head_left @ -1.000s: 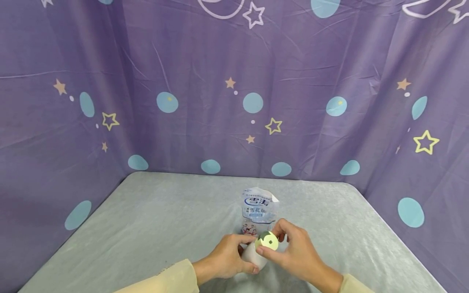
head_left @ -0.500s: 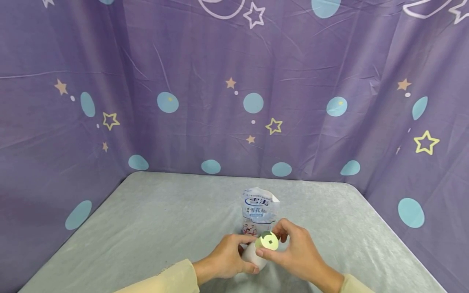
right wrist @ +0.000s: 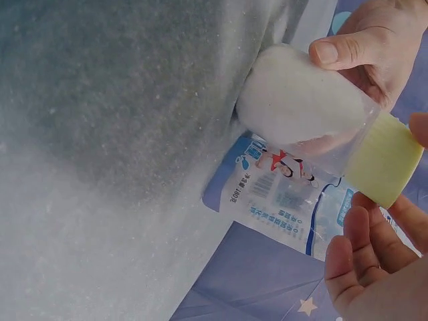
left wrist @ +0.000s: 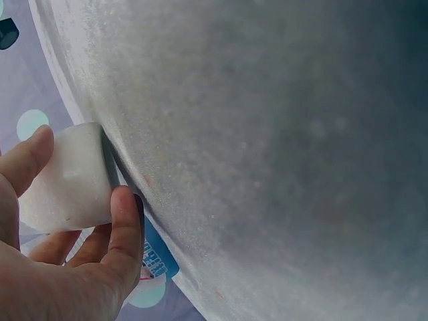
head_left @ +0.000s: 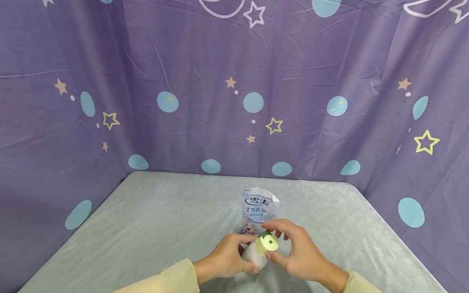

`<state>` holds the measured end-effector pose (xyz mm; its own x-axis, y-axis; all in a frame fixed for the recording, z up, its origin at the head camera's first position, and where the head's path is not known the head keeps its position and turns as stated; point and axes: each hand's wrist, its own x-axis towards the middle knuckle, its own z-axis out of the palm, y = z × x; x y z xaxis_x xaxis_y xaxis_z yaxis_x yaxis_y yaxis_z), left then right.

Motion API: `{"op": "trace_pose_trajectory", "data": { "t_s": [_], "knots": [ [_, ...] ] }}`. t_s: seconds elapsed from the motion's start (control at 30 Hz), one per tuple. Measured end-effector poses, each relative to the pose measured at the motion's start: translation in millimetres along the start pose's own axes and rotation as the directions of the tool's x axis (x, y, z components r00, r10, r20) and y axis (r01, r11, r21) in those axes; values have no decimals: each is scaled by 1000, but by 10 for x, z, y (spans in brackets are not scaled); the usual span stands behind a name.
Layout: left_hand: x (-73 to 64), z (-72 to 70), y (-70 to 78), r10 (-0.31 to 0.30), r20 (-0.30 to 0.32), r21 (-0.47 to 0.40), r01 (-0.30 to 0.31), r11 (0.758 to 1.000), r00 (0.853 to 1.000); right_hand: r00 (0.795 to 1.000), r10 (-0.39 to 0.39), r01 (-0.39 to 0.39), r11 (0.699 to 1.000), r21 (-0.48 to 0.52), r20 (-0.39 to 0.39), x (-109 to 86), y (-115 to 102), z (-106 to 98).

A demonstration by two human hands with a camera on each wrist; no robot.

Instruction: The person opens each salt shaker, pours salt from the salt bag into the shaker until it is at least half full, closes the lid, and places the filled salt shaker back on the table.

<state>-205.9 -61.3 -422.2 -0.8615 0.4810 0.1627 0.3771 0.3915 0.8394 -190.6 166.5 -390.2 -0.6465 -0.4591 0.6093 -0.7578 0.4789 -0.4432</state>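
A clear shaker bottle [head_left: 253, 257] full of white granules stands near the table's front, with a pale yellow cap [head_left: 270, 243] at its top. My left hand [head_left: 228, 256] grips the bottle's body, thumb on the near side and fingers round the far side. In the left wrist view the bottle [left wrist: 75, 175] sits between that thumb and the fingers. At the cap is my right hand [head_left: 302, 254], its thumb on the near side and index finger over the far side. The right wrist view shows these fingers holding the cap [right wrist: 384, 160] from both sides.
Just behind the bottle stands a blue and white salt bag [head_left: 257, 207] with an uneven top edge. The table [head_left: 176, 211] has a pale grey cloth. Purple curtains [head_left: 205, 81] with stars and dots enclose its back and sides.
My right hand has shifted on the cap: its thumb has slid toward the near right side and its index finger has come further left over the far side. The left hand stays put.
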Motion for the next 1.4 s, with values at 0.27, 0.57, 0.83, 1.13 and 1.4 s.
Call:
{"op": "trace_pose_trajectory", "data": {
  "t_s": [0.27, 0.57, 0.83, 1.13, 1.4],
  "knots": [
    [14, -2, 6, 12, 10, -9, -12, 1000, 1000, 997, 62, -62, 998, 10, 48, -3, -2, -16],
    [14, 0, 11, 15, 9, -13, -15, 1000, 1000, 998, 55, -55, 998, -9, 5, 2, 13, 4],
    [18, -2, 9, 26, 6, -10, -26, 1000, 1000, 996, 89, -89, 996, -24, -18, -9, 18, 19],
    [-2, 11, 5, 28, 1, -20, -28, 999, 1000, 992, 100, -102, 994, -26, -70, -7, 3, 73],
    [13, 8, -1, 21, -2, -24, -21, 999, 1000, 981, 174, -177, 984, -28, -81, -12, -11, 95]
  ]
}}
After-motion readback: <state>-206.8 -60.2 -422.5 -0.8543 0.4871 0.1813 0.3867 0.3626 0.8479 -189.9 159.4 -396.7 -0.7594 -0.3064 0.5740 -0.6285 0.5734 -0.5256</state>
